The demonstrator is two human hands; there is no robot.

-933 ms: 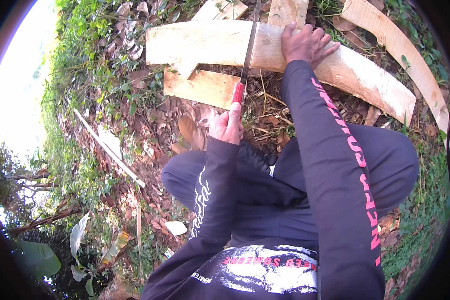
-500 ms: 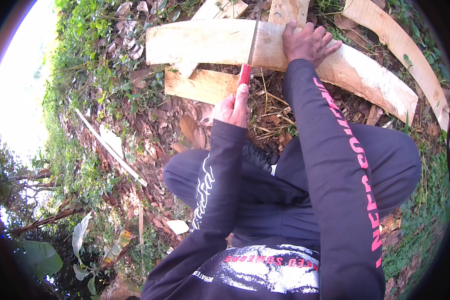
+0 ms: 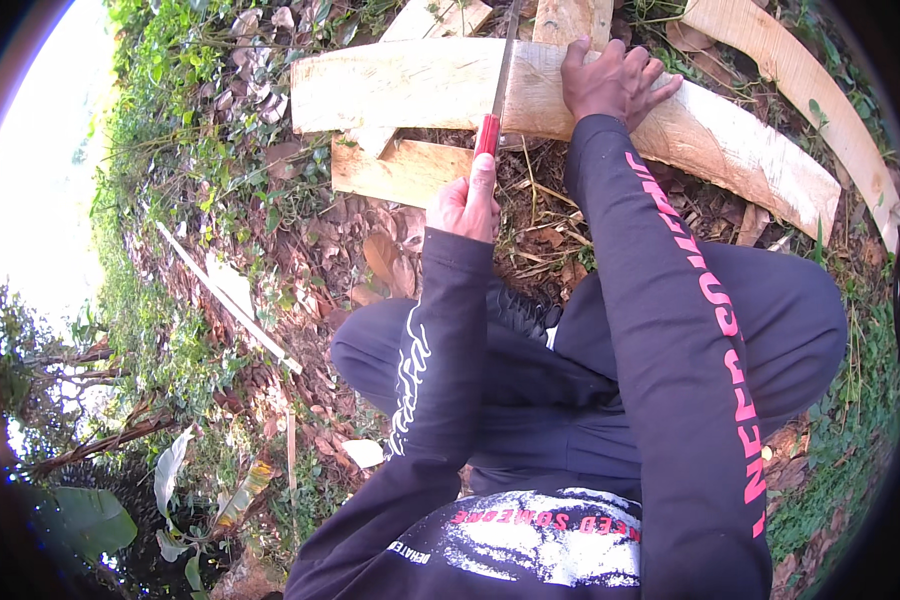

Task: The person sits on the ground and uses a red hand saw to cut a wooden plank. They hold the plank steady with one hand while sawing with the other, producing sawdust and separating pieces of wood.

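Observation:
My left hand (image 3: 465, 207) is closed round the red handle of a hand saw (image 3: 487, 135). The saw's thin blade runs away from me across a pale, curved wooden board (image 3: 400, 88), left of its middle. On that same board, to the right of the blade, my right hand (image 3: 622, 84) presses down with its fingers spread. The board lies crosswise in front of my bent legs, over other wood pieces. How deep the blade sits in the wood cannot be made out.
Under the board are a short plank (image 3: 390, 172) and another wood piece (image 3: 573, 20). A curved board (image 3: 800, 95) lies at the far right. Dry leaves and green plants cover the ground. A thin stick (image 3: 232, 300) and a pale wood chip (image 3: 363, 453) lie to the left.
My left hand and the saw have moved a little away from me, the handle now closer to the board's near edge. My right hand stays on the board.

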